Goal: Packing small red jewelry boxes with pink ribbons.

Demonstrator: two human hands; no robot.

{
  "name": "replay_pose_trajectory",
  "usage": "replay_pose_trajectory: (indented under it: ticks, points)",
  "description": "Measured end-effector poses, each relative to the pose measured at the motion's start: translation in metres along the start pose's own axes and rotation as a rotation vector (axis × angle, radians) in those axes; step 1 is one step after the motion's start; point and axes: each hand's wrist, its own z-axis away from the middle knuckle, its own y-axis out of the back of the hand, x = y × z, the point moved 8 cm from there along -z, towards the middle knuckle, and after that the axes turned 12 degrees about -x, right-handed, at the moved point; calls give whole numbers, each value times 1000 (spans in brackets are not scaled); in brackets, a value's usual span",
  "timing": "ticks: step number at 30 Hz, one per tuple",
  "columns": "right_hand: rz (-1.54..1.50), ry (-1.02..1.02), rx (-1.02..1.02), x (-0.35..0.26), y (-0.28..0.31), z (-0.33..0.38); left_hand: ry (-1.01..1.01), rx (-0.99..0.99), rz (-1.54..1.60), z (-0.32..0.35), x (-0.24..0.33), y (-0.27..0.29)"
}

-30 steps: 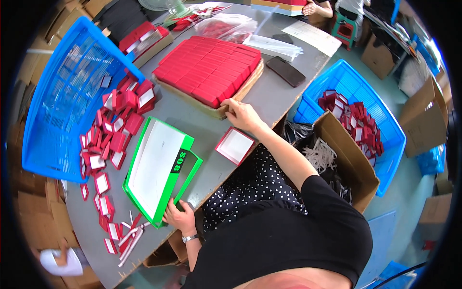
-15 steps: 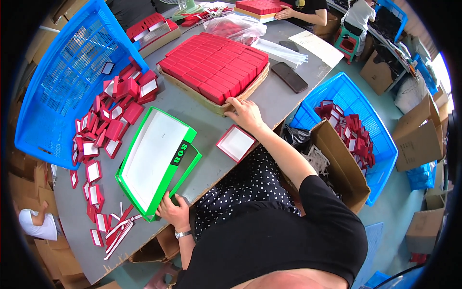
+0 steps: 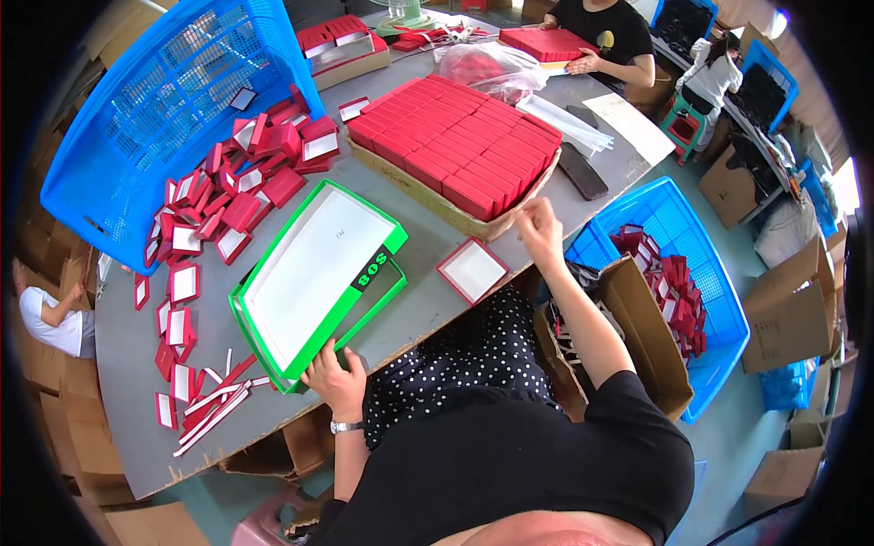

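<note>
Green tray (image 3: 314, 273) lies on the counter (image 3: 423, 296), left hand (image 3: 337, 380) against its near end, seemingly to steady it, while the right hand (image 3: 543, 234) curls beside a carton (image 3: 419, 191) of red boxes (image 3: 455, 141), whether either grip is clamped unclear.

A grey table (image 3: 127, 391) bears loose red boxes (image 3: 242, 211), a green tray (image 3: 314, 264) and a phone (image 3: 583, 171).

Clutter around a grey table (image 3: 423, 305).
A dark phone (image 3: 583, 171) lies near the table's right edge, with a clear plastic bag (image 3: 496, 73) farther back and a pale green fan (image 3: 406, 16) beyond. On the floor, an open carton (image 3: 657, 350) stands beside a blue crate (image 3: 672, 207); a person in white (image 3: 715, 77) sits on a green stool (image 3: 678, 126), and a pink stool (image 3: 271, 520) shows below.
</note>
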Motion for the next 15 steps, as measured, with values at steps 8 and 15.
replay_pose_trajectory:
  ticks: [8,15]
  points:
    - [-252,-574,-148,67,9,-61,1,1,22,-1,0,-2]
    - [-192,-546,-82,38,23,-75,-19,-2,36,2,-2,1]
